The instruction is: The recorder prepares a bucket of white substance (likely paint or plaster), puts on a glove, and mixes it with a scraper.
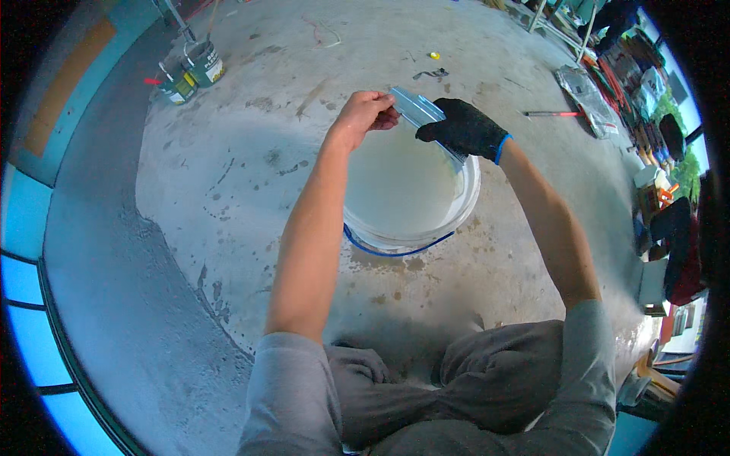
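Observation:
A white bucket [470, 199] of cloudy, whitish liquid stands on the floor in front of me. Its blue handle [395, 252] hangs down on the near side. Over the bucket's far part, both hands hold a flat, shiny, bluish strip [414, 105] with lines along its length. Bare and with curled fingers, my left hand [365, 118] grips the strip's far left end. My right hand [465, 128], in a black glove with a blue cuff, closes around its middle. Part of the strip is hidden under the glove, and its lower end shows near the bucket's right rim.
Two dark green pails [204, 64] with tools in them stand at the far left. A red-handled tool [553, 114] and a plastic sheet or bag [587, 97] lie at right. Mixed items crowd the right edge. A yellow object [434, 55] lies far ahead.

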Available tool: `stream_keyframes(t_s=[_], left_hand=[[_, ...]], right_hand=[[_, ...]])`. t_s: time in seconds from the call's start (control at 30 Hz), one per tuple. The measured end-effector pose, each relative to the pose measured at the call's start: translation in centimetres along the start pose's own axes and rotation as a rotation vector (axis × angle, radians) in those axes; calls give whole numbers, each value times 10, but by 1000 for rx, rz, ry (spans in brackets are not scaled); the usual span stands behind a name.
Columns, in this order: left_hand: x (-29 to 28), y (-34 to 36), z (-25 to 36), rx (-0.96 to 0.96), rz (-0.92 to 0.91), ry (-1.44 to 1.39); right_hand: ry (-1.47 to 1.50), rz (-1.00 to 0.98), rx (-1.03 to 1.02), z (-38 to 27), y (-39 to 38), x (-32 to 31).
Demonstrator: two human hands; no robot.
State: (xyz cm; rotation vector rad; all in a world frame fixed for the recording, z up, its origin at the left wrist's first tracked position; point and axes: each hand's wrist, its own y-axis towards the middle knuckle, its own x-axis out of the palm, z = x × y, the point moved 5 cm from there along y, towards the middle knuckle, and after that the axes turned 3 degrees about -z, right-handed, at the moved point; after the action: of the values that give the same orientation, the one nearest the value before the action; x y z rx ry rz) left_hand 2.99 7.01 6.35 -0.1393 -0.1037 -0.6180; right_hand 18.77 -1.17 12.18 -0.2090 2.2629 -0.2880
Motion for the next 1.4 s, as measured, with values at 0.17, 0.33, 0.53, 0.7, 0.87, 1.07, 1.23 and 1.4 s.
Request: stream_keyframes(t_s=[0.17, 0.33, 0.53, 0.7, 0.87, 1.07, 1.23, 1.4], left_hand=[[-15, 0, -12, -20, 72, -63], [-13, 13, -40, -272, 100, 546], [-10, 10, -102, -483, -206, 1535], [-30, -8, -113, -797, -720, 1432], [-62, 11, -112, -590, -105, 1064], [-21, 18, -82, -409, -172, 706], [-15, 12, -62, -234, -166, 627], [-15, 9, -39, -75, -64, 456]], right_hand=[[57, -65, 47, 5, -3, 3], [-44, -93, -26, 19, -2, 6], [-618, 39, -166, 37, 11, 27], [-926, -171, -232, 46, 39, 117], [-951, -374, -266, 28, 25, 128], [-754, -240, -291, 24, 27, 94], [-525, -181, -249, 20, 39, 65], [-440, -172, -208, 17, 42, 43]])
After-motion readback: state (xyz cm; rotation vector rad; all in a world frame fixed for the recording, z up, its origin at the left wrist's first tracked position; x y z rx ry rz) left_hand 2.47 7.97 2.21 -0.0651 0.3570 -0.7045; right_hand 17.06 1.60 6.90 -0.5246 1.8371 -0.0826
